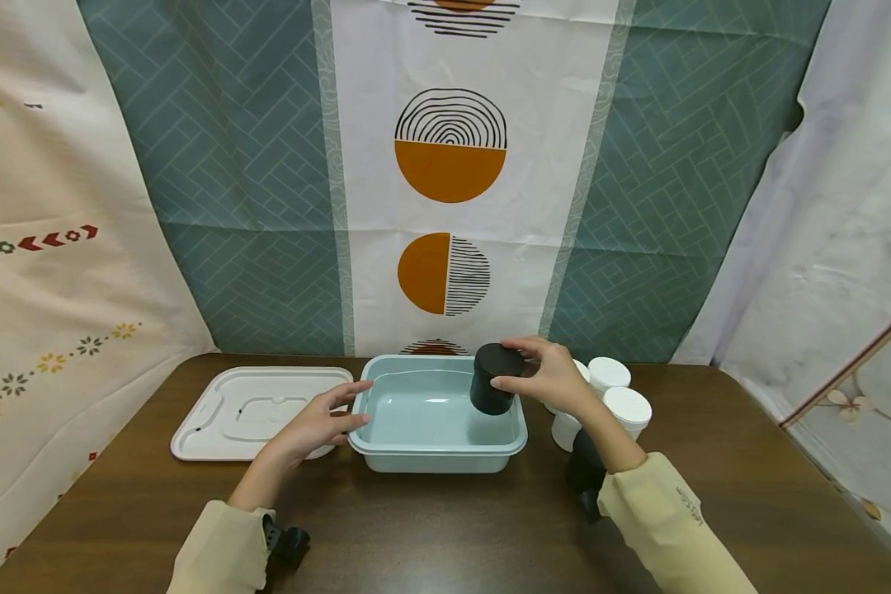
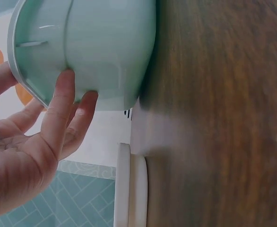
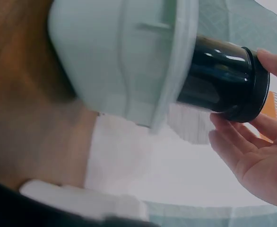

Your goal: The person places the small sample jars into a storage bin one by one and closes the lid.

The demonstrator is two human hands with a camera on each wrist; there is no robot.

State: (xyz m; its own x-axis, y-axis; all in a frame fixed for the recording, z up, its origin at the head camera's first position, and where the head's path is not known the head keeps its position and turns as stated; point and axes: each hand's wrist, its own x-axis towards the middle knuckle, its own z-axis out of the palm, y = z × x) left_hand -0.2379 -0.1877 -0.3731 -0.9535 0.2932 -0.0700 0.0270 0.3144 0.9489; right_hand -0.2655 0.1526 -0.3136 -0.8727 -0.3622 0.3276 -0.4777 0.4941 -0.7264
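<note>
My right hand (image 1: 549,375) grips a black lidded jar (image 1: 493,388) by its lid, thumb on one side and fingers on the other. The jar is upright over the right end of a pale blue-green plastic basin (image 1: 445,462), and in the right wrist view its lower part (image 3: 209,71) is hidden behind the basin's rim. At the basin's left end, my left hand (image 1: 322,425) holds the rim. In the left wrist view, two of its fingers (image 2: 63,94) lie against the outer wall (image 2: 110,52) while thumb and another finger reach the rim.
A white lid (image 1: 230,445) lies flat on the brown wooden table (image 1: 431,536) left of the basin. Several white lidded jars (image 1: 627,406) stand close together to the right, partly behind my right forearm. Patterned cloth (image 1: 445,330) hangs along the table's back edge.
</note>
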